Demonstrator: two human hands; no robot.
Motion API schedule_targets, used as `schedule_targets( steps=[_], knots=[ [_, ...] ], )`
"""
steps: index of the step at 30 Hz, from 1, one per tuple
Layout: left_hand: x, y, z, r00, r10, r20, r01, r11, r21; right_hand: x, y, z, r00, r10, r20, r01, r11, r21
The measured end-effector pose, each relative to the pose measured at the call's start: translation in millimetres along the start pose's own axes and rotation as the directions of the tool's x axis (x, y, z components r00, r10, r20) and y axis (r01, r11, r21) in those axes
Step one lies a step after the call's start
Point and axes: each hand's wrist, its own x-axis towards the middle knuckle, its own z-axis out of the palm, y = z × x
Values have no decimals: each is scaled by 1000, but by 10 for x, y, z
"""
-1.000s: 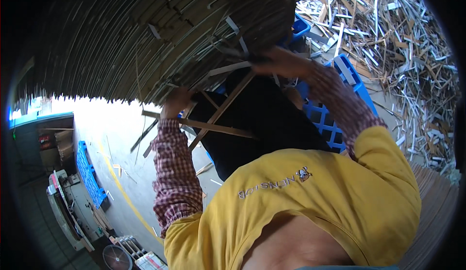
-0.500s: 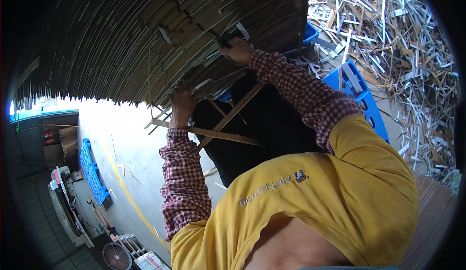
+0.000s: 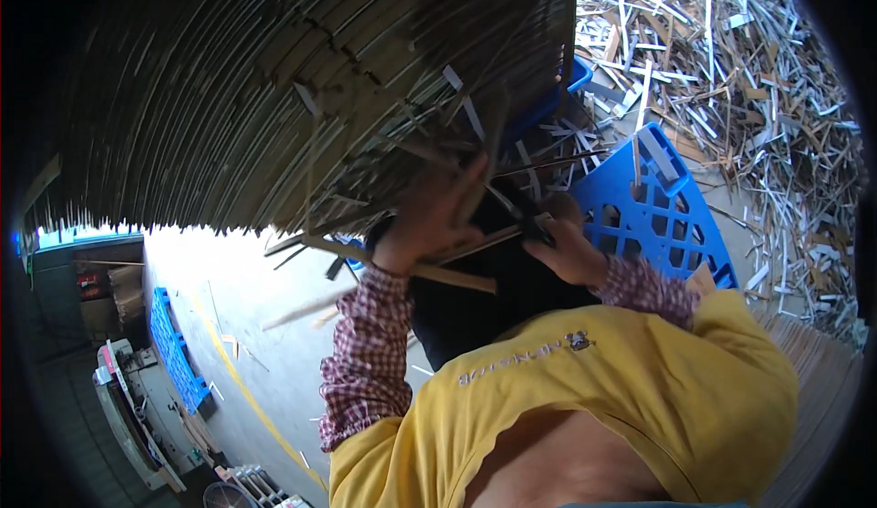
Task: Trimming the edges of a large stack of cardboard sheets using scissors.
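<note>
A large stack of cardboard sheets, edges toward me, fills the upper left. My left hand is at its lower edge among loose cardboard strips. Its fingers look stretched and apart, though smeared by motion, and strips pass beside and under it. Over my dark-clothed lap, my right hand is closed round a dark tool. The tool's blurred shape does not show its exact kind. A thin strip runs between the two hands.
A blue plastic crate stands to the right, before a big heap of cardboard scraps. Left lies a blue pallet on the grey floor with a yellow line. More stacked cardboard is at lower right.
My right hand has come down from the stack's face toward my lap with the dark tool. My left hand has moved right and slightly up, onto the loose strips.
</note>
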Motion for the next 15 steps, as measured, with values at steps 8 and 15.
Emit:
schedule_targets(
  steps=[8,15],
  knots=[
    [-119,-464,-95,944,-319,82,303,939,165,581,733,-342,797,5,604,-386,774,502],
    [-444,-977,-156,875,-453,170,365,849,382,1377,1130,833,591,359,723,-542,840,26]
  ],
)
